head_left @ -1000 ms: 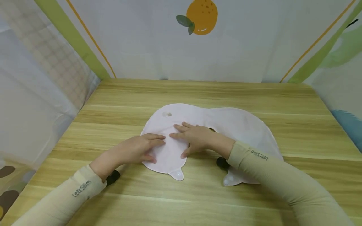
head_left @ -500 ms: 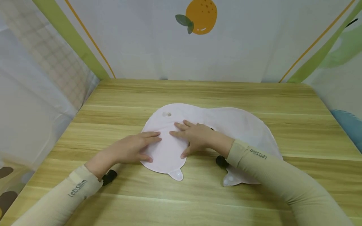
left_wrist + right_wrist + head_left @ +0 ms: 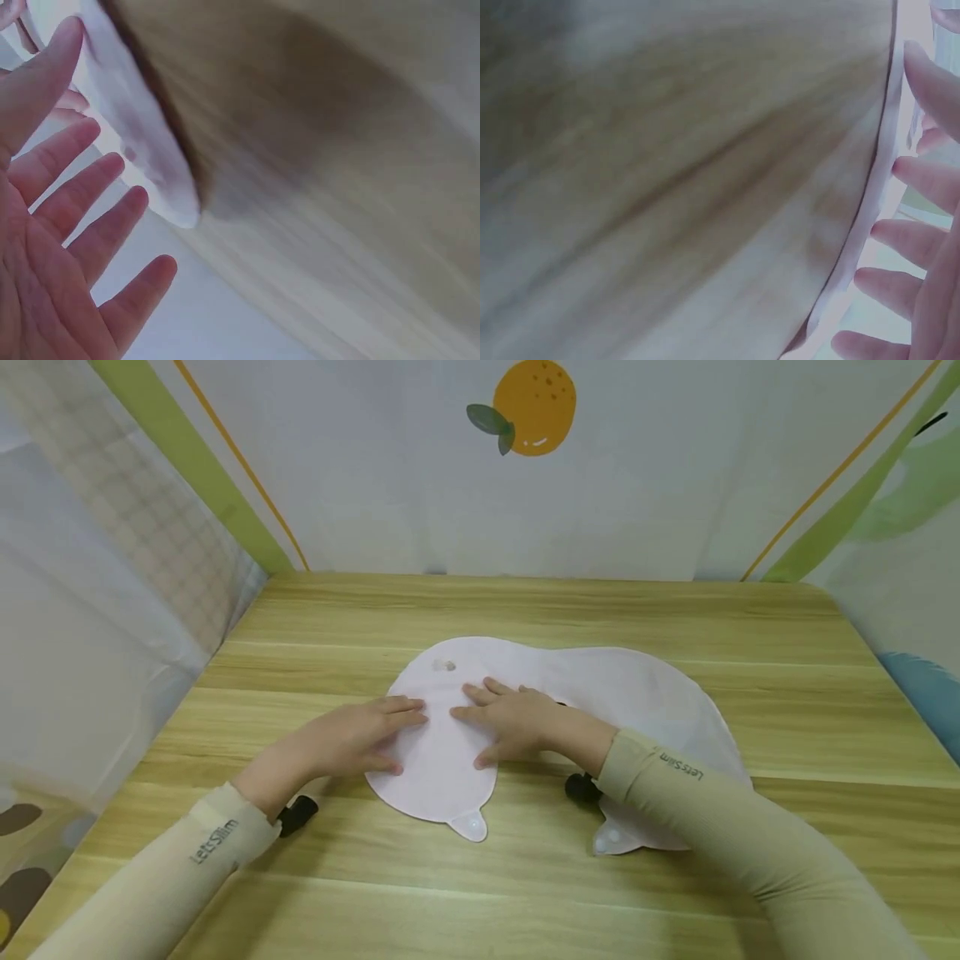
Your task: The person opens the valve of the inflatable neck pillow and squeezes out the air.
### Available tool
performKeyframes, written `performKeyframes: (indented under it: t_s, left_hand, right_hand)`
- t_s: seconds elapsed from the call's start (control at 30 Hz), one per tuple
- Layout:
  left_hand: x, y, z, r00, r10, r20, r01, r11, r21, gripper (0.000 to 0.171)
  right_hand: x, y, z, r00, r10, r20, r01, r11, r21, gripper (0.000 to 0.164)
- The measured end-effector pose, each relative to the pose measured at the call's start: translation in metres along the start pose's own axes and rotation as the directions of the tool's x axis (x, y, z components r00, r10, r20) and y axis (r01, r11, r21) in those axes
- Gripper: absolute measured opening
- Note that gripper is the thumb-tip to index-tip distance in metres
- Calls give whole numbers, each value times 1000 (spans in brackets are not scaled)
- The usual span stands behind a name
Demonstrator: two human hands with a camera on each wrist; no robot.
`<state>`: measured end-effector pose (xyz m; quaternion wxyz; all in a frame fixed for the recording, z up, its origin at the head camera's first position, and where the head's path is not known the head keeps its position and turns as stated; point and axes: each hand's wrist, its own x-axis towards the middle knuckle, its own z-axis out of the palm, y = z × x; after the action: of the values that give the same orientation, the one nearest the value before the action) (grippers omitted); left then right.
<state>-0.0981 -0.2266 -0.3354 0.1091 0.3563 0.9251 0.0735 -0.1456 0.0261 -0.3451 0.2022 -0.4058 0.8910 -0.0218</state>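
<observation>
A pale pink, curved, bib-like cloth [image 3: 442, 777] with two rounded lobes lies flat on the wooden table. Snap tabs stick out from its near ends: one tab [image 3: 470, 827] on the left lobe, another [image 3: 613, 837] on the right, and a small mark shows near its upper left. My left hand [image 3: 348, 739] reaches over the left lobe's outer edge, fingers straight and spread. From the other side, my right hand [image 3: 517, 722] rests spread fingers on the same lobe. In the left wrist view the cloth's edge [image 3: 161, 161] passes beyond my fingers; the right wrist view shows its rim [image 3: 862, 202] beside my fingertips.
The wood-grain table [image 3: 420, 902] extends around the cloth. A white curtain [image 3: 360, 485] printed with an orange hangs behind the far edge. Black wrist-camera parts [image 3: 298, 816] show under both sleeves, and my right forearm [image 3: 720, 818] covers part of the right lobe.
My left hand has shifted slightly up and away from the near edge along the lobe, its fingers drawn a little left. The right hand has stayed nearly still.
</observation>
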Motion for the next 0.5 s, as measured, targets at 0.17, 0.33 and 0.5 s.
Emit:
performKeyframes:
  t_s: [0.17,0.33,0.5]
  left_hand:
    - [7,3,-1,1000,9,20,-9,1000,-4,65]
    - [9,4,-1,997,-41,72,43,999,-20,68]
    - [12,1,1,997,-36,72,38,999,-25,69]
  right_hand:
    - [4,1,0,1000,2,6,-2,1000,12,77]
    - [7,5,0,1000,8,11,-8,1000,7,81]
    - [8,9,-1,999,29,21,-29,999,28,86]
